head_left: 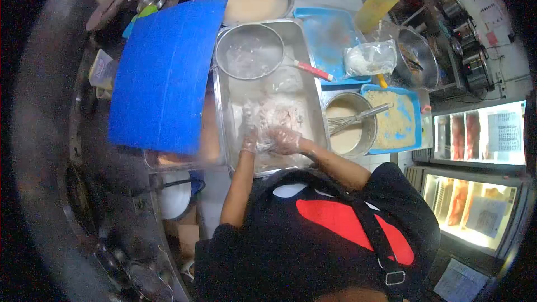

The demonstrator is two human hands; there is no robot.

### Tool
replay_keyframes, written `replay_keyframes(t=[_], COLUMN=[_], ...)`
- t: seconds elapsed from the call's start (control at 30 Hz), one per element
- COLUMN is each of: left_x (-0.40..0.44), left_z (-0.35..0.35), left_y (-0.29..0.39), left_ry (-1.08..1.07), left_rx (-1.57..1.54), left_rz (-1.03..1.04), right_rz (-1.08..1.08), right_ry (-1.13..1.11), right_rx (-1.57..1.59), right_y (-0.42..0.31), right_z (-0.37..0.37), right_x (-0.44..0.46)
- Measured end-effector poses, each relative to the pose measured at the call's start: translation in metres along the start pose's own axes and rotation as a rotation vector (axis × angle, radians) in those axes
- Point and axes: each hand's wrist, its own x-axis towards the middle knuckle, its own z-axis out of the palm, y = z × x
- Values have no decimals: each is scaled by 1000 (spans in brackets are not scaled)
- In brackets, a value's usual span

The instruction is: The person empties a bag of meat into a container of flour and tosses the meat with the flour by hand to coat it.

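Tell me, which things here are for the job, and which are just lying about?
Probably for the job: metal tray, white powder near the left hand and right hand, sieve over the tray.

Seemingly just lying about: blue sheet, yellow roll, paper sheet.

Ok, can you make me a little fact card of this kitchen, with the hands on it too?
Left hand: low in the metal tray, seems gloved in clear plastic; can't tell what it holds
Right hand: beside the left, seems gloved too; its hold is unclear
Powder: white, in the metal tray
Sieve: across the metal tray's far part, red handle
Pot: right of the metal tray, with pale liquid and a whisk
Crumbs: yellowish, in a blue tray
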Motion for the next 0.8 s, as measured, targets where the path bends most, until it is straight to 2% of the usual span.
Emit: replay_keyframes(t=[0.1, 0.17, 0.23, 0.3, 0.37, 0.43, 0.47, 0.5, 0.53, 0.57, 0.6, 0.73, 0.8], left_x=[15, 25, 23, 15, 8, 12, 16, 18, 20, 20, 14, -21, -26], left_z=[-4, -8, -5, 1, 7, 0, -7, -19, -28, -37, -40, -26, -16], left_y=[-5, -8, -11, -12, -13, -14, -17, -21, -23, -29, -33, -18, -1], left_ry=[13, 5, -21, -42, -23, 92, 157, 210, 261, 208, 140, -66, -106], left_rx=[-98, -168, -198, -230, -294, -457, -578, -696, -826, -695, -531, -62, 19], left_rz=[-56, -88, -108, -112, -117, -146, -178, -208, -247, -211, -164, 4, 56], right_rz=[345, 434, 477, 474, 450, 79, -39, 230, 352, 481, 454, 544, 509], right_ry=[-280, -299, -264, -155, -231, 44, 247, 296, 289, 312, 288, -167, -157], right_rx=[83, 106, 52, -79, -74, -110, 5, 495, 727, 957, 938, 435, 302], right_y=[5, 93, 109, 54, 27, 78, 99, 130, 133, 135, 97, 70, 53], right_z=[-48, -17, -1, 0, -14, 14, 21, 36, 33, 30, -7, -10, 12], right_x=[16, 5, -2, 3, 9, 7, 5, 8, 4, 0, -8, -35, -35])
